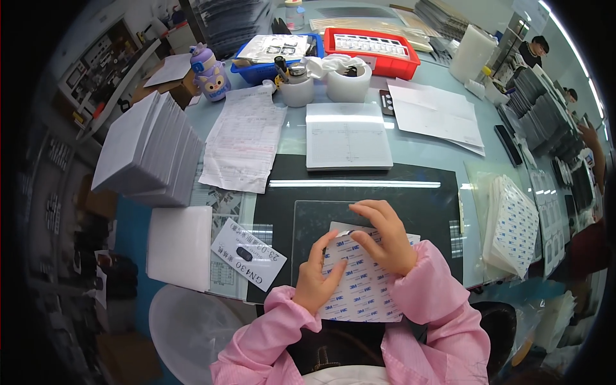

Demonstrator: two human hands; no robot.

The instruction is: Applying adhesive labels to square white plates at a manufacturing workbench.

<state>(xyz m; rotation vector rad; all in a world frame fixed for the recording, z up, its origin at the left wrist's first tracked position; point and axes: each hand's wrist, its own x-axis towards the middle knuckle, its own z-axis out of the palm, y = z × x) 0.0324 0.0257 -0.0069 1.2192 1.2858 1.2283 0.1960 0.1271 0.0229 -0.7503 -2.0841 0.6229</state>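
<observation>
A: Where is the sheet now?

B: The blue-printed sheet (362, 292) lies partly over the clear plate (308, 218), on the dark mat (276, 192); its lower end seems to reach past the edge of the desk (292, 138), above the lap.

A: And the hands?

B: The left hand (318, 277) has its thumb on the sheet and its forefinger by the upper edge; whether it grips, I cannot tell. The right hand (385, 242) has thumb and forefinger apart — around nothing that I can see. A small pale piece (344, 233) is between the hands.

A: What could go wrong?

B: In my judgement, the piece could drop or turn crooked, because only fingertips are near it. Also, the sheet could slide or bend — its lower end looks unsupported, so a sleeve could push it.
</observation>
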